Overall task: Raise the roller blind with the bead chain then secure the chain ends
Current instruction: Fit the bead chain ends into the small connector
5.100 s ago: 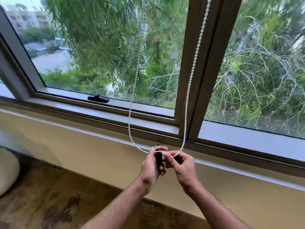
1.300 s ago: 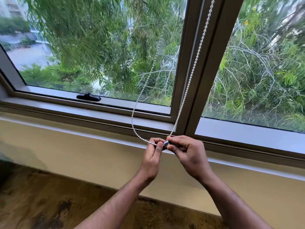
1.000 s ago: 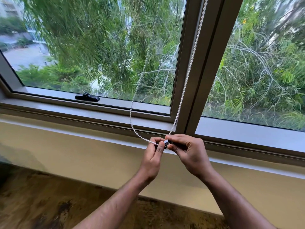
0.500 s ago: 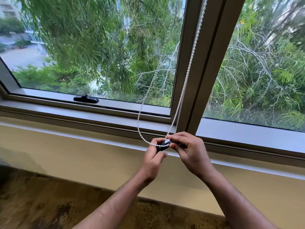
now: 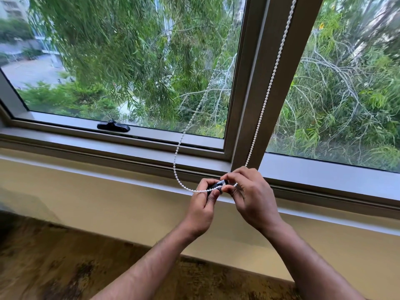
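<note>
A white bead chain (image 5: 263, 105) hangs from above in two strands in front of the window. One strand runs down the brown mullion; the other (image 5: 175, 161) curves down in a loop at the left. Both strands meet at a small black chain connector (image 5: 217, 185) held at sill height. My left hand (image 5: 201, 210) pinches the connector and the left strand. My right hand (image 5: 251, 197) pinches the connector's other end, where the right strand comes in. The roller blind itself is out of view above.
The brown window frame and mullion (image 5: 246, 118) stand right behind my hands. A black window latch (image 5: 113, 127) lies on the lower frame at the left. A beige ledge (image 5: 108, 198) runs below the sill, above a dark mottled surface (image 5: 65, 267).
Both hands stay together on the connector and have shifted slightly to the right. The loose left strand has swung and its loop now hangs a little wider.
</note>
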`<state>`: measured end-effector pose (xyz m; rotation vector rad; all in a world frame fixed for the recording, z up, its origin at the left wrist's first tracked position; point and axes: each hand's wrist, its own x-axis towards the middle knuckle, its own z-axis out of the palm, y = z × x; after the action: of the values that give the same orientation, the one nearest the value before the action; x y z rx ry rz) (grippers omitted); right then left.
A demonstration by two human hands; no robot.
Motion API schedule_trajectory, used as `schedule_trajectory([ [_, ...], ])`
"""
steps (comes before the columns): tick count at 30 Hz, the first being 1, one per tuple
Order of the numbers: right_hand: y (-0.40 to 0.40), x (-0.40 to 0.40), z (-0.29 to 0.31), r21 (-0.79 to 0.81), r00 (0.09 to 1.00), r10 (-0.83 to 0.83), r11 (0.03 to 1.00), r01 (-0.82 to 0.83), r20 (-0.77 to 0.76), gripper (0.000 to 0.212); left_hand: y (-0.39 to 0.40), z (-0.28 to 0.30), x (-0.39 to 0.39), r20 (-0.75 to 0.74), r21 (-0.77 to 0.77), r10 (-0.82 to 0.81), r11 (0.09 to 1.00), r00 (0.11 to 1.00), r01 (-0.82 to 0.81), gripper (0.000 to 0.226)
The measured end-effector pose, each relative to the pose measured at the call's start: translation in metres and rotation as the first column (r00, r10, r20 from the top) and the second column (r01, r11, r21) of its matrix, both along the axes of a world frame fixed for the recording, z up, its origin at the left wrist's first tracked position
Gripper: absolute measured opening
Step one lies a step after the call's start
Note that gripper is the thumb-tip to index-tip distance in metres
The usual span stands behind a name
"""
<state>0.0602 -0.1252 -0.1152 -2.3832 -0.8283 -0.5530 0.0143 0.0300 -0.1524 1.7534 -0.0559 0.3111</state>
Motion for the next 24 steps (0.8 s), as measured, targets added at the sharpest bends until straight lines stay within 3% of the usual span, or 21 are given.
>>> schedule_trajectory([
  [6, 0.002, -0.001, 0.000, -0.017, 0.999, 0.017, 1.000, -0.018, -0.044, 0.017, -0.004, -0.002, -0.001, 0.028, -0.034, 0.040, 0.999, 0.999, -0.039, 0.017],
  [9, 0.001, -0.003, -0.004, 0.063, 0.993, 0.070, 0.996, -0.064, -0.097, 0.020, -0.002, -0.002, -0.001, 0.021, -0.031, 0.035, 0.999, 0.999, -0.035, 0.016],
  [13, 0.001, -0.001, -0.015, 0.159, 0.981, 0.110, 0.984, -0.085, -0.158, 0.027, 0.003, -0.010, 0.004, 0.011, 0.153, 0.130, 0.980, 0.991, -0.130, 0.016],
  [17, 0.006, 0.000, -0.032, 0.248, 0.946, 0.132, 0.967, -0.057, -0.297, 0.032, 0.001, -0.020, 0.007, -0.006, 0.074, 0.181, 0.981, 0.983, -0.180, 0.018],
  [24, 0.008, 0.000, -0.063, 0.142, 0.953, 0.019, 0.990, 0.026, -0.302, 0.031, -0.004, -0.038, 0.009, -0.068, 0.053, 0.180, 0.983, 0.981, -0.176, 0.022],
])
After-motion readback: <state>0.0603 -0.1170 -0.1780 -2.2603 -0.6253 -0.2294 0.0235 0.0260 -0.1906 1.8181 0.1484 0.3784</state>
